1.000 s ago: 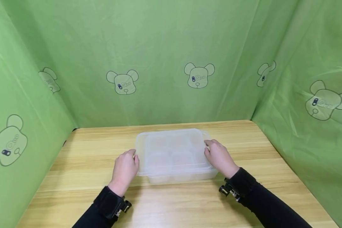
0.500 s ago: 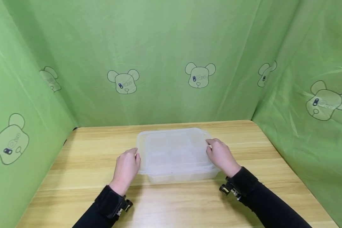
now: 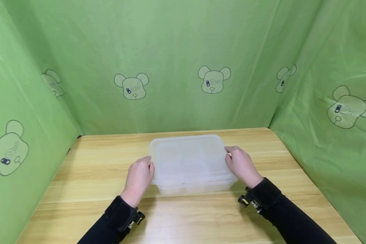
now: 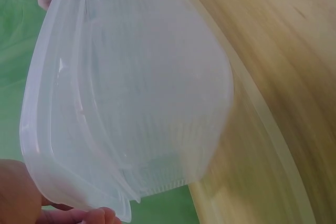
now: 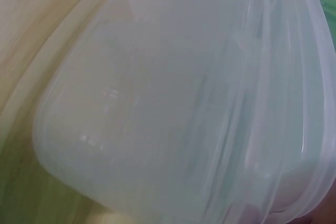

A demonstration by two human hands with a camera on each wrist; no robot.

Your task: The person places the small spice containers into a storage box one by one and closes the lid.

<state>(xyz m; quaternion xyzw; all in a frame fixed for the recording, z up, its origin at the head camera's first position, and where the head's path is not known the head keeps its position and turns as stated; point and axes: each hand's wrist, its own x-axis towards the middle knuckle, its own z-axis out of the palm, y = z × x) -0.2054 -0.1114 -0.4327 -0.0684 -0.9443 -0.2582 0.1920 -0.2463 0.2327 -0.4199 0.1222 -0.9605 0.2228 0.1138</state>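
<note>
Under lid (image 3: 186, 157), box (image 3: 198, 188) int. hazy, poss. divided

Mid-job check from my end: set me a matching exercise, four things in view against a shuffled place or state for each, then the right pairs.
Column one:
1. translucent rectangular plastic lid
2. translucent rectangular plastic box
3. bare left hand
4. green bear-print fabric curtain

Column two:
A. hangs behind the light-brown wood-grain table
B. grips the lid's left edge
C. lies over the box's top
D. stands on the table

Right pairs: 1-C, 2-D, 3-B, 4-A
</note>
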